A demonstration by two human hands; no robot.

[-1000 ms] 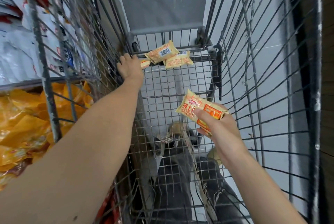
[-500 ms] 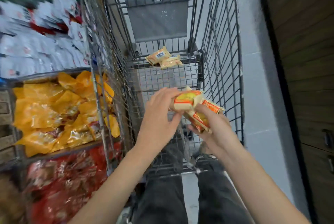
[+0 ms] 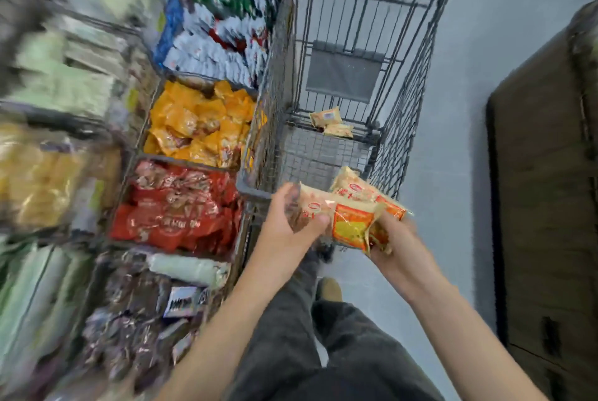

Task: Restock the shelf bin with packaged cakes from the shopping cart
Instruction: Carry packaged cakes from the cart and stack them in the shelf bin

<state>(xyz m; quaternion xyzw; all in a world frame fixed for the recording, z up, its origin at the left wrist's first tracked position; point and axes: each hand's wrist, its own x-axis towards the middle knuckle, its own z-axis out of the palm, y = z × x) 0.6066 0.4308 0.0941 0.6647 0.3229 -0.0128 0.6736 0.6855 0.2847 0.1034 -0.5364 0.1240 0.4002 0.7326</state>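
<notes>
A bundle of pale yellow and orange packaged cakes [image 3: 351,216] is held between both hands over the near end of the grey wire shopping cart [image 3: 404,103]. My left hand [image 3: 293,222] grips the bundle's left end and my right hand [image 3: 390,240] holds its right side from below. Two more cake packets [image 3: 330,122] lie on the cart's raised rack at the far end. A shelf bin of orange-yellow packets [image 3: 200,124] sits just left of the cart.
Shelf bins line the left: red packets [image 3: 174,209], dark wrapped items [image 3: 136,329], white and blue packs [image 3: 223,41] further off. A dark wooden cabinet [image 3: 547,206] stands on the right, grey floor between. My legs in dark trousers are below.
My left hand left the cart's far rack, came back and joined the right hand on the cakes. The view pulled back and up, showing more shelf bins; the picture is now motion-blurred.
</notes>
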